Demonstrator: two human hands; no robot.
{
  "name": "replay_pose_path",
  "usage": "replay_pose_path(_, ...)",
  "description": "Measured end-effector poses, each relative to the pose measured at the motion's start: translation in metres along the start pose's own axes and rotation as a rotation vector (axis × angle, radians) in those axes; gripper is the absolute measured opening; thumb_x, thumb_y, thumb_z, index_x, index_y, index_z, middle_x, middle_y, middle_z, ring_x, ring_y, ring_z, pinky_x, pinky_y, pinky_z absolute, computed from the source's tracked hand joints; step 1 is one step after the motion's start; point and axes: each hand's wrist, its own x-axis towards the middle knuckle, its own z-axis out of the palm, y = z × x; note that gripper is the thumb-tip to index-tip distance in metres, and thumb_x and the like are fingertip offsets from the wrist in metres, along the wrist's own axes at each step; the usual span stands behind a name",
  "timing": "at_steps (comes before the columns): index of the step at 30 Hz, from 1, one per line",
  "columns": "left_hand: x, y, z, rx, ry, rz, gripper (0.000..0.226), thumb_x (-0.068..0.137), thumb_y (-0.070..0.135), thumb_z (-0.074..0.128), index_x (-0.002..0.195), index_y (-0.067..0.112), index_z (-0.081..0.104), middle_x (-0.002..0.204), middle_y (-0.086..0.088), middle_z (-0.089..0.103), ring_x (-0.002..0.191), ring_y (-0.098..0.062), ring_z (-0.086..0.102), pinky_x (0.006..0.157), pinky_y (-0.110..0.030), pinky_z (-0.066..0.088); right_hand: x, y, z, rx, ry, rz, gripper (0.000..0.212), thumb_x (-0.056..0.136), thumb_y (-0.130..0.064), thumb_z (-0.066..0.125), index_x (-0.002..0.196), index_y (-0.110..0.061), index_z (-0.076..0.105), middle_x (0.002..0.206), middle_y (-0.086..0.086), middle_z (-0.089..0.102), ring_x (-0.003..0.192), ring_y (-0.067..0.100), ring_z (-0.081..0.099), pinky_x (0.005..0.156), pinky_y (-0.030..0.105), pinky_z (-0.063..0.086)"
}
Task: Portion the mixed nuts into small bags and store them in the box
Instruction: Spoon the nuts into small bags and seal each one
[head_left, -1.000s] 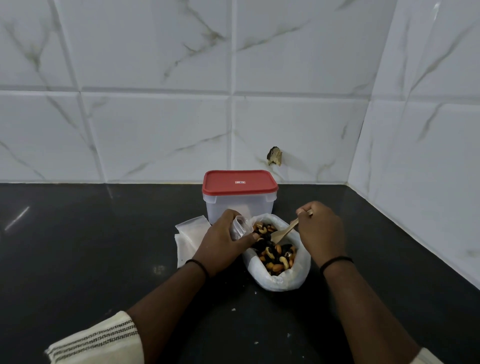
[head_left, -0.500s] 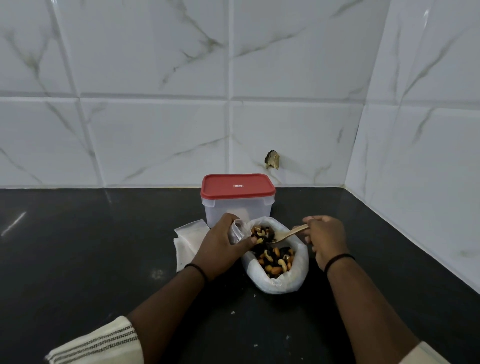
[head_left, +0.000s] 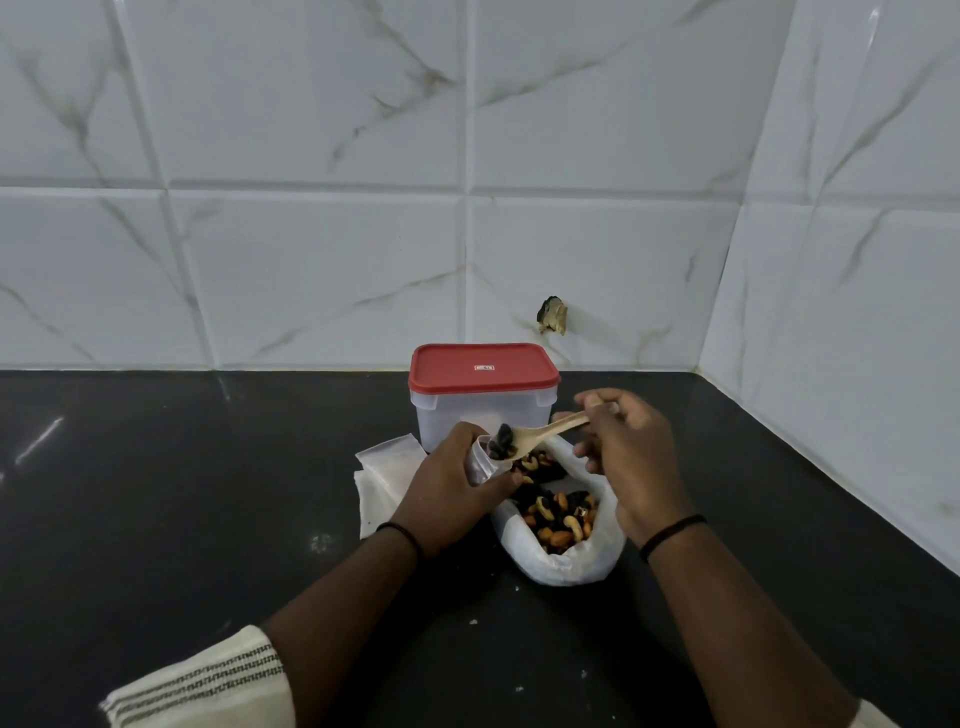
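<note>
A small clear bag (head_left: 480, 460) is gripped by the left hand (head_left: 451, 483), while a wooden spoon (head_left: 540, 434) loaded with nuts is pinched by the right hand (head_left: 626, 452) at its mouth. The mixed nuts (head_left: 558, 514) are kept in a white bag (head_left: 566, 564) on the dark surface (head_left: 156, 493), just before the red-lidded box (head_left: 483, 395).

This is a home kitchen corner. A dark polished stone desk (head_left: 156, 493) meets walls of white, grey-veined marble-look tiles (head_left: 311, 270) on two sides. Food things sit on it: a clear plastic storage box (head_left: 483, 415) with a red lid (head_left: 483, 366), and an open white bag of mixed nuts (head_left: 563, 519), with crumbs scattered nearby.
</note>
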Motion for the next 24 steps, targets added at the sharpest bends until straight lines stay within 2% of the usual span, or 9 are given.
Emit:
replay_pose_path(2, 0.000, -0.001, 0.000, 0.000, 0.007, 0.006, 0.036, 0.084, 0.036, 0.072, 0.109, 0.024, 0.050, 0.103, 0.008, 0.061, 0.090, -0.006, 0.059, 0.073, -0.020, 0.047, -0.006, -0.005, 0.003, -0.056, -0.118, -0.114, 0.014, 0.101, -0.013, 0.053, 0.095, -0.016, 0.066, 0.087, 0.004, 0.076, 0.061, 0.014, 0.064, 0.052, 0.020, 0.047)
replay_pose_path(4, 0.000, -0.001, 0.001, 0.013, 0.020, 0.014, 0.036, 0.083, 0.036, 0.073, 0.109, 0.024, 0.051, 0.101, 0.008, 0.061, 0.088, -0.006, 0.059, 0.072, -0.020, 0.047, -0.011, -0.010, 0.005, -0.086, -0.235, -0.184, 0.016, 0.101, -0.008, 0.052, 0.098, -0.015, 0.066, 0.091, 0.001, 0.077, 0.077, 0.011, 0.072, 0.059, 0.015, 0.050)
replay_pose_path(8, 0.000, -0.001, 0.001, 0.010, 0.021, 0.016, 0.036, 0.083, 0.036, 0.073, 0.109, 0.024, 0.050, 0.100, 0.008, 0.060, 0.087, -0.006, 0.059, 0.071, -0.019, 0.046, -0.012, -0.010, 0.006, -0.108, -0.366, -0.255, 0.022, 0.100, -0.002, 0.050, 0.107, -0.014, 0.067, 0.102, 0.000, 0.075, 0.102, 0.007, 0.070, 0.082, 0.026, 0.058)
replay_pose_path(10, 0.000, 0.000, 0.001, 0.003, 0.015, 0.011, 0.036, 0.083, 0.036, 0.073, 0.109, 0.024, 0.050, 0.100, 0.008, 0.061, 0.088, -0.007, 0.059, 0.072, -0.020, 0.047, -0.010, -0.008, 0.005, -0.083, -0.362, -0.264, 0.021, 0.100, -0.002, 0.052, 0.107, -0.013, 0.068, 0.102, 0.001, 0.075, 0.104, 0.010, 0.070, 0.083, 0.030, 0.059)
replay_pose_path(12, 0.000, -0.001, 0.001, -0.004, 0.014, 0.007, 0.037, 0.083, 0.036, 0.073, 0.109, 0.024, 0.050, 0.100, 0.008, 0.061, 0.088, -0.007, 0.059, 0.073, -0.021, 0.048, -0.008, -0.008, 0.003, -0.029, -0.309, -0.248, 0.018, 0.100, -0.002, 0.053, 0.106, -0.010, 0.068, 0.099, 0.003, 0.076, 0.099, 0.011, 0.071, 0.074, 0.028, 0.060)
replay_pose_path(14, -0.001, 0.000, 0.001, -0.003, 0.015, 0.001, 0.037, 0.083, 0.036, 0.074, 0.109, 0.025, 0.050, 0.100, 0.009, 0.061, 0.088, -0.005, 0.059, 0.070, -0.016, 0.045, -0.006, -0.008, 0.002, -0.001, -0.201, -0.241, 0.016, 0.100, -0.005, 0.054, 0.104, -0.009, 0.068, 0.094, 0.005, 0.076, 0.088, 0.013, 0.073, 0.066, 0.023, 0.058)
replay_pose_path(19, -0.001, 0.003, 0.000, 0.010, 0.026, -0.002, 0.037, 0.083, 0.036, 0.073, 0.109, 0.023, 0.051, 0.100, 0.011, 0.060, 0.086, -0.002, 0.058, 0.065, -0.010, 0.039, 0.007, 0.000, -0.006, 0.061, 0.072, -0.115, 0.016, 0.101, -0.014, 0.051, 0.096, -0.013, 0.066, 0.087, 0.006, 0.077, 0.069, 0.019, 0.070, 0.058, 0.026, 0.053)
replay_pose_path(22, -0.001, 0.003, 0.000, 0.005, 0.026, -0.006, 0.037, 0.084, 0.036, 0.072, 0.110, 0.023, 0.051, 0.101, 0.012, 0.059, 0.086, -0.002, 0.057, 0.064, -0.010, 0.038, 0.016, 0.009, -0.013, -0.041, 0.177, -0.020, 0.018, 0.102, -0.015, 0.047, 0.093, -0.017, 0.063, 0.083, 0.004, 0.076, 0.062, 0.014, 0.065, 0.055, 0.025, 0.048)
replay_pose_path(24, -0.001, 0.003, 0.000, -0.002, 0.034, -0.008, 0.037, 0.084, 0.036, 0.073, 0.110, 0.023, 0.051, 0.100, 0.011, 0.060, 0.087, -0.002, 0.058, 0.065, -0.010, 0.038, 0.020, 0.015, -0.017, -0.198, 0.225, -0.049, 0.020, 0.101, -0.017, 0.047, 0.089, -0.022, 0.062, 0.078, -0.001, 0.075, 0.067, 0.010, 0.067, 0.059, 0.026, 0.050)
